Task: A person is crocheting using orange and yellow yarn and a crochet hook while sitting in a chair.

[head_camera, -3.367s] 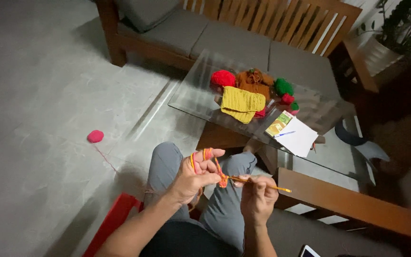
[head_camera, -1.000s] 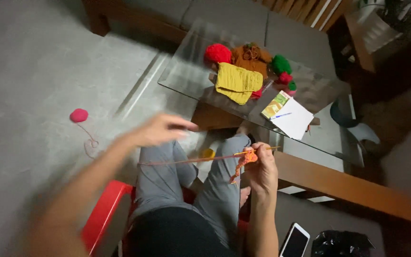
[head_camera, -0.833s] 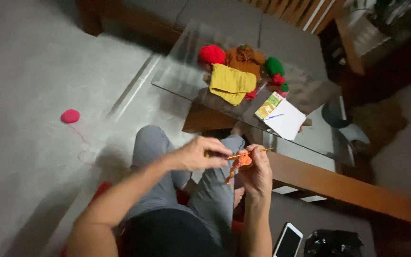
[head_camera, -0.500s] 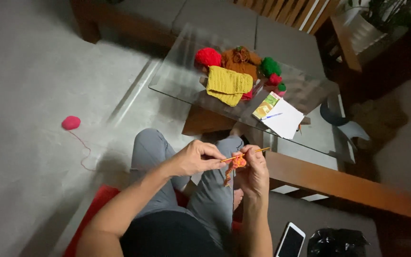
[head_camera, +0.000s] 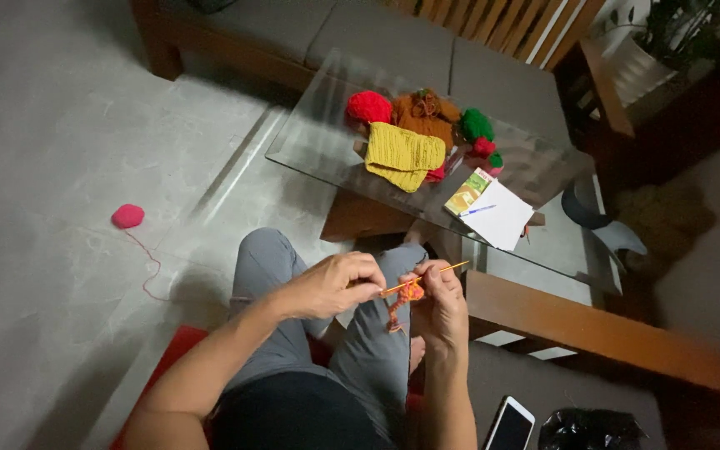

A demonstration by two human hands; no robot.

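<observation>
My right hand (head_camera: 442, 302) grips a thin orange crochet hook (head_camera: 437, 273), whose handle sticks out up and to the right. My left hand (head_camera: 337, 284) is closed just left of the hook's tip, pinching a small orange crochet piece (head_camera: 405, 298) that dangles between the two hands above my grey-trousered knees. A pink yarn ball (head_camera: 127, 216) lies on the grey floor at the left, and a thin strand trails from it toward my legs.
A glass coffee table (head_camera: 318, 142) ahead carries a yellow knitted square (head_camera: 403, 154), red, brown and green yarn balls, a white sheet (head_camera: 503, 215) and a pen. A wooden sofa stands behind it. A phone (head_camera: 510, 423) and a black bag (head_camera: 589, 429) lie lower right.
My left hand, stretched out to the left with the yarn a second ago, has come back to the hook and closed on the orange piece. My right hand has stayed on the hook.
</observation>
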